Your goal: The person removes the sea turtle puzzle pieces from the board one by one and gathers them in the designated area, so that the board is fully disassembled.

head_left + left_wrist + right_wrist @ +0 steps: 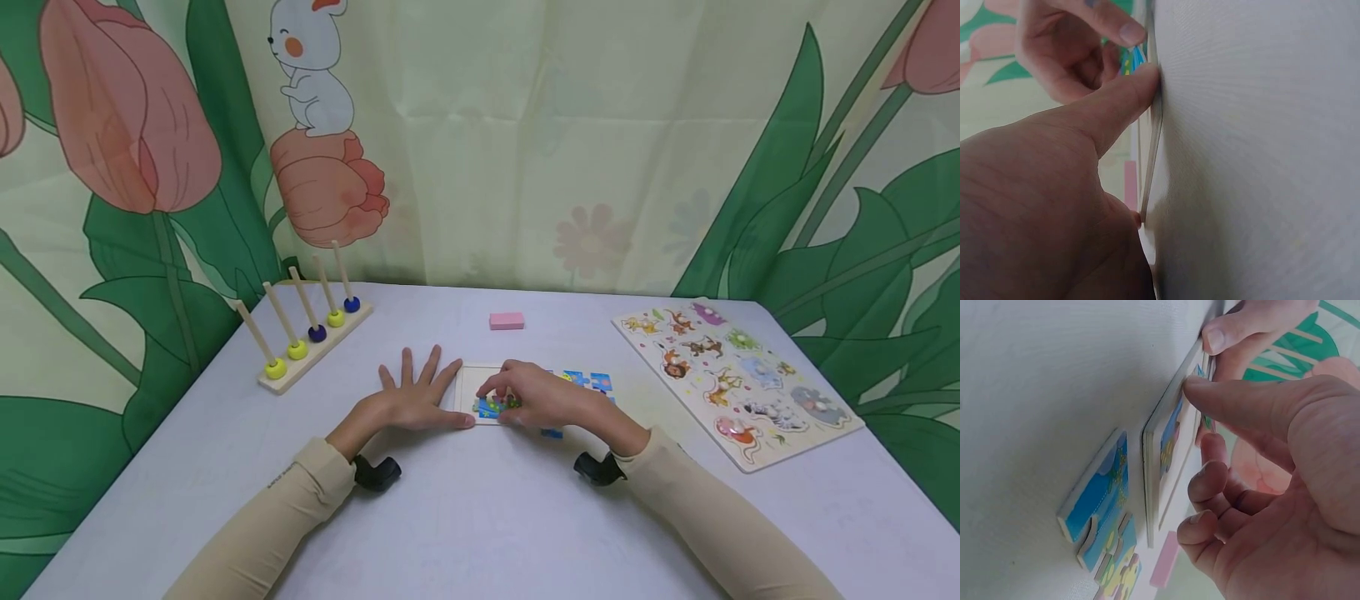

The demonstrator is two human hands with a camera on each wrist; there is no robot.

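My left hand [416, 402] lies on the table with its fingers spread, its thumb and fingertip against the left side of a shallow wooden puzzle tray [468, 382]. Over the tray, my right hand [547, 393] has its fingers curled and pinches a blue and green jigsaw piece [491, 407] at the lower left. In the left wrist view, that piece [1137, 59] stands at a tilt near both thumbs. Part of it is hidden by fingers. Another colourful piece [1171, 439] lies in the tray in the right wrist view.
Loose jigsaw pieces [600, 382] lie right of the tray, partly behind my right wrist. A pink block [507, 321] sits behind the tray. At the left stands a peg rack [318, 350] with yellow and blue beads; an animal puzzle board [738, 383] lies at the right.
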